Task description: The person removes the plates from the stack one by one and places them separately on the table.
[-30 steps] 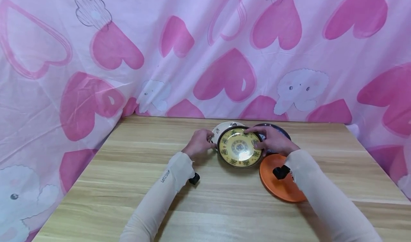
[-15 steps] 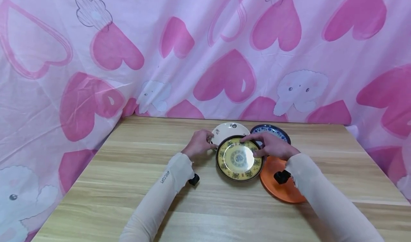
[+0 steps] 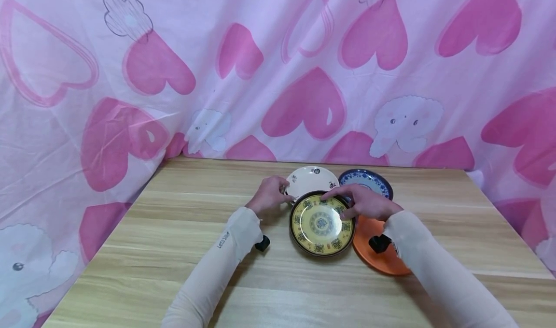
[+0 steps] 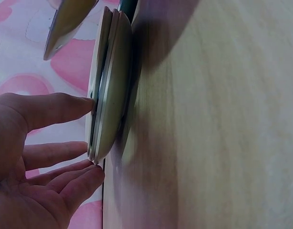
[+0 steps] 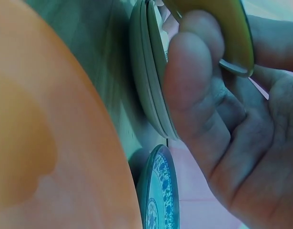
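Observation:
In the head view, my right hand (image 3: 367, 202) grips the right rim of a yellow patterned plate (image 3: 321, 224) with a dark edge. That plate hangs above the table, and the right wrist view shows its rim (image 5: 237, 38) between the fingers and thumb. My left hand (image 3: 270, 194) touches the left side of a small stack topped by a white plate (image 3: 310, 180) with dark markings. From the left wrist, the stacked pale plates (image 4: 113, 86) appear edge-on, with thumb and fingers spread along their rim. The yellow plate covers the stack's near edge.
A blue-and-white floral plate (image 3: 367, 180) with a dark blue rim lies right of the stack. Nearer, an orange plate (image 3: 378, 260) lies partly under the right forearm. The wooden table (image 3: 182, 231) meets a pink heart-printed cloth (image 3: 304, 106) at the back.
My right hand has drawn the yellow plate toward the front and slightly left, off the white plate, uncovering more of the white and blue floral plates. The left hand has stayed put.

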`<action>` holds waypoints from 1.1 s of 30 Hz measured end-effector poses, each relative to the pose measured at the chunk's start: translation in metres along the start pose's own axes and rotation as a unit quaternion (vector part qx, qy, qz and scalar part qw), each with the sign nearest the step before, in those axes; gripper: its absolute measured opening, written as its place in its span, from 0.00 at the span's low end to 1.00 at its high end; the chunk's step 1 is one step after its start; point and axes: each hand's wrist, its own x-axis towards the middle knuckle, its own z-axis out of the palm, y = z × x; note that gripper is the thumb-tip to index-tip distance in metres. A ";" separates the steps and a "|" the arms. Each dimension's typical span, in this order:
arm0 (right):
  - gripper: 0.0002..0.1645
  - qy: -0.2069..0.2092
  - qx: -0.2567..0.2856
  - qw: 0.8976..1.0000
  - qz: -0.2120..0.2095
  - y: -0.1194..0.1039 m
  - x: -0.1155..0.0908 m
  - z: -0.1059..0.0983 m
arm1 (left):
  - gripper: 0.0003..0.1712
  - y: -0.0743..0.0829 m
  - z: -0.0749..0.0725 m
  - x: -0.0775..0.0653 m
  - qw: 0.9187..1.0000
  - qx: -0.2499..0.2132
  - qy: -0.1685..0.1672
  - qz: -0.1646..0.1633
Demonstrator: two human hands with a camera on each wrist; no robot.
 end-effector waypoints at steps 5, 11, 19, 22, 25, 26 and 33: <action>0.37 -0.014 -0.009 1.000 -0.005 -0.002 0.002 0.002 | 0.29 0.000 -0.001 0.001 1.000 -0.002 0.003 0.000; 0.37 -0.028 -0.039 0.999 -0.010 -0.002 0.005 0.007 | 0.29 0.000 -0.002 -0.001 1.000 -0.006 0.004 -0.004; 0.37 -0.043 -0.058 0.997 -0.025 -0.001 0.005 0.010 | 0.25 -0.001 -0.002 0.000 1.000 0.003 0.000 0.011; 0.37 -0.046 -0.063 0.996 -0.034 -0.001 0.006 0.013 | 0.24 -0.001 -0.002 0.001 1.000 0.010 0.002 0.018; 0.37 -0.051 -0.061 0.996 -0.031 -0.001 0.006 0.015 | 0.25 -0.001 -0.002 0.002 1.000 0.017 0.004 0.020; 0.37 -0.054 -0.059 0.996 -0.029 0.000 0.006 0.016 | 0.25 -0.001 -0.002 0.002 1.000 0.021 0.004 0.021; 0.37 -0.063 -0.061 0.996 -0.028 0.002 0.007 0.020 | 0.22 -0.001 -0.002 0.003 0.999 0.027 -0.003 0.021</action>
